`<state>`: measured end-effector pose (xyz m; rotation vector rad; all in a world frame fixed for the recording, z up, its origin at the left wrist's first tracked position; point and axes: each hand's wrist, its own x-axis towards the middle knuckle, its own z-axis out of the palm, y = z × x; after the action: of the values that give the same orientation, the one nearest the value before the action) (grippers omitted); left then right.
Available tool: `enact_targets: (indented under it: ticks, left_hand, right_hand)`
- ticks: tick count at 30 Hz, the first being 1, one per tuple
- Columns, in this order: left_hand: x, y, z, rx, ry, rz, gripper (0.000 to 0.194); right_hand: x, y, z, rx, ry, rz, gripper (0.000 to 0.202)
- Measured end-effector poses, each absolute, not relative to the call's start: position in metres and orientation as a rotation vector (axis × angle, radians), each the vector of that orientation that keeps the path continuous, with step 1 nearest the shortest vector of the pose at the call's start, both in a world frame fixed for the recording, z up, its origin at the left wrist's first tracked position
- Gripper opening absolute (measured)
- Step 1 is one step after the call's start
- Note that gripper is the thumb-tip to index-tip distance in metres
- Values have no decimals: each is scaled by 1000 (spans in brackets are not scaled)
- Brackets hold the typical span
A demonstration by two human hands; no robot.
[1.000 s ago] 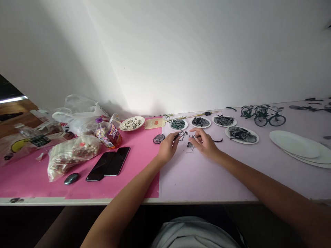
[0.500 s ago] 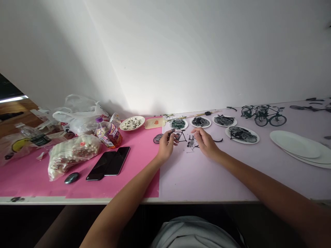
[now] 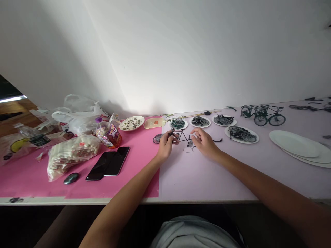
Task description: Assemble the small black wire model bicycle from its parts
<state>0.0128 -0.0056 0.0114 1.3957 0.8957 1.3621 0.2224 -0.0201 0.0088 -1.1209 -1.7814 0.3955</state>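
Note:
My left hand (image 3: 165, 143) is closed around a small black model bicycle frame (image 3: 183, 135). A spoked wheel (image 3: 157, 138) shows just left of that hand; whether it is joined to the frame cannot be told. My right hand (image 3: 204, 142) hovers over the lilac surface, thumb and index finger bent and slightly apart, with nothing visible between them. Beneath its fingertips lie small dark and grey parts (image 3: 190, 144). A curved black piece (image 3: 217, 140) lies beyond its knuckles.
White plates of bicycle parts (image 3: 242, 134) line the back, near finished model bicycles (image 3: 269, 117). Stacked white plates (image 3: 294, 143) stand right. On the left are two phones (image 3: 108, 163), a drink bottle (image 3: 108, 134), a bag of white sticks (image 3: 73, 153) and a dark mouse-shaped object (image 3: 71, 178).
Thumb and index finger of my right hand have drawn slightly closer together and down toward the small parts. My left hand keeps its hold on the bicycle frame, almost still.

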Motion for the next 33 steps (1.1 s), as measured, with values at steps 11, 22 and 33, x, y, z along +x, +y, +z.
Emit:
enact_targets:
  ticks: [11, 22, 33]
  left_hand:
    - [12, -7, 16, 1261, 687, 1115, 37]
    - [11, -9, 15, 1290, 693, 1079, 32]
    - [14, -16, 4, 2015, 1007, 1308, 33]
  right_hand:
    - [222, -18, 5, -1064, -1932, 406, 22]
    - [223, -24, 7, -1086, -1879, 561, 30]
    - [227, -23, 4, -914, -1871, 495, 51]
